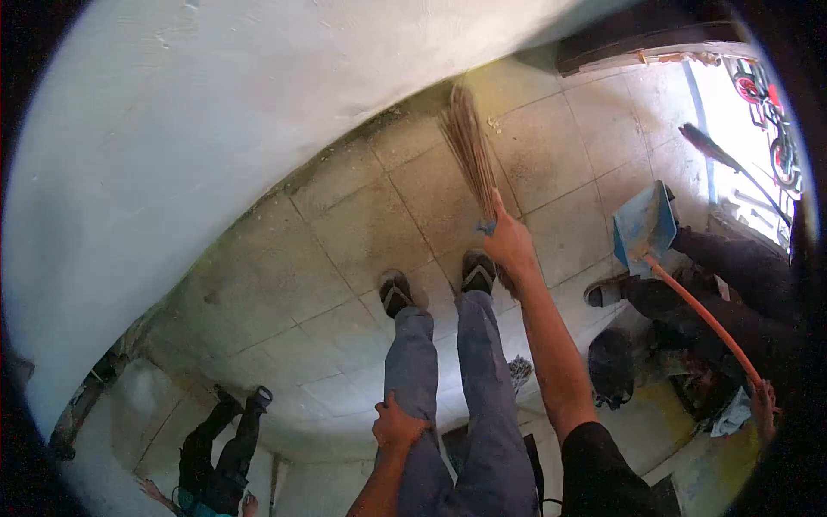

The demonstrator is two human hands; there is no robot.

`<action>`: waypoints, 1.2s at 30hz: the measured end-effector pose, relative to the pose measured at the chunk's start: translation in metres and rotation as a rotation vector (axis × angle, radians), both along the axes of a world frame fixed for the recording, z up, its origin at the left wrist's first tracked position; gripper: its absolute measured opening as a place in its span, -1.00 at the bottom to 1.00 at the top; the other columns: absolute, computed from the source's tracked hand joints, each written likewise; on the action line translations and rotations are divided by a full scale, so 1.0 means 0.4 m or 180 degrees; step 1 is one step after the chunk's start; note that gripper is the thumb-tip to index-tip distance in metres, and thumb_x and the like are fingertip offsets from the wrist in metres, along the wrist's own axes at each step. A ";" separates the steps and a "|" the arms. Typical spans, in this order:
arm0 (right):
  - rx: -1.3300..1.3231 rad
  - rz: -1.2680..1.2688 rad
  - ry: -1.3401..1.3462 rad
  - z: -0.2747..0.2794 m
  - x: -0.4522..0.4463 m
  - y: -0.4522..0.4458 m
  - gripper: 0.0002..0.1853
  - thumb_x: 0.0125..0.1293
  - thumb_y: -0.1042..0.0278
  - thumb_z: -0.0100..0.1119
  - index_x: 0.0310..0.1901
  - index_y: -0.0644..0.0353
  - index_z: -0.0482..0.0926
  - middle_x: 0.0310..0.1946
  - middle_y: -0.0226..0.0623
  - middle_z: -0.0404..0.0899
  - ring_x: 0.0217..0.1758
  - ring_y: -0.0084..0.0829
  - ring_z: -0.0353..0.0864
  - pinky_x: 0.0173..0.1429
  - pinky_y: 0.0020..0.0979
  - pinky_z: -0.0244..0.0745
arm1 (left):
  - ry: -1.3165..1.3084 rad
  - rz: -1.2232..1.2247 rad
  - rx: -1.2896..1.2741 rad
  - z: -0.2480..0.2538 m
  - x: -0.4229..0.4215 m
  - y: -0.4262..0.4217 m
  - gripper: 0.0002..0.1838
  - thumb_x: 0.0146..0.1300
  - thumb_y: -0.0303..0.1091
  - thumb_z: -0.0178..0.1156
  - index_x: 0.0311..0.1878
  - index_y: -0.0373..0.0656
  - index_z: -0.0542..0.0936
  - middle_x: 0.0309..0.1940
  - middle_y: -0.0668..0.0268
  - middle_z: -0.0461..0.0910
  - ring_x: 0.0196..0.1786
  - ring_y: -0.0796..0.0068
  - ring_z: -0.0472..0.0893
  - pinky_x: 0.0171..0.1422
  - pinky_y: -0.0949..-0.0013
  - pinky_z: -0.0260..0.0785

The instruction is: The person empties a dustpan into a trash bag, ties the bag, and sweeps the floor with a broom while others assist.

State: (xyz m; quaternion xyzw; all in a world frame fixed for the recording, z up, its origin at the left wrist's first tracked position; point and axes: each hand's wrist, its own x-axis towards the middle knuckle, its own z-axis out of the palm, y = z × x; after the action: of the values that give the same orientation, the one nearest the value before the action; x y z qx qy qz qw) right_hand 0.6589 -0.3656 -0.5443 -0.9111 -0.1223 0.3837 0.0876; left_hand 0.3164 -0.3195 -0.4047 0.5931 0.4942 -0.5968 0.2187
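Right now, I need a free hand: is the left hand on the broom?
No: the left hand rests on the trousers; the right hand grips the broom.

Long tan broom [469,142] looks like dry plant fibre, all rough and matt. The big square beige floor tiles [366,228] are mostly dull and gritty, with a bit of sheen on the near side. Far left, the white painted wall [207,112] is pretty smooth, just lightly scuffed. On the right, the flat blue dustpan [633,226] seems to be dusty plastic. Near side, the long grey trousers [409,349] are matt cloth.
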 end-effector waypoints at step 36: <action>0.0448 0.0255 0.0685 0.095 -0.198 0.005 -0.02 -0.05 0.51 0.11 0.45 -0.28 -0.06 -0.38 0.15 0.56 -0.27 0.15 0.56 -0.19 0.00 0.40 | 0.0069 -0.0051 -0.0031 -0.025 0.024 0.004 0.10 -0.29 0.00 0.44 0.39 -0.06 0.13 0.20 0.03 0.29 0.12 0.04 0.51 0.13 0.13 0.43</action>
State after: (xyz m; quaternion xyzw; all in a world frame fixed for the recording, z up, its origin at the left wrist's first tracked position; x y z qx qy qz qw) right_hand 0.5799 -0.3636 -0.5063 -0.8507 -0.1751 0.4729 0.1485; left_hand 0.3262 -0.3181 -0.4146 0.5895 0.4888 -0.6073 0.2114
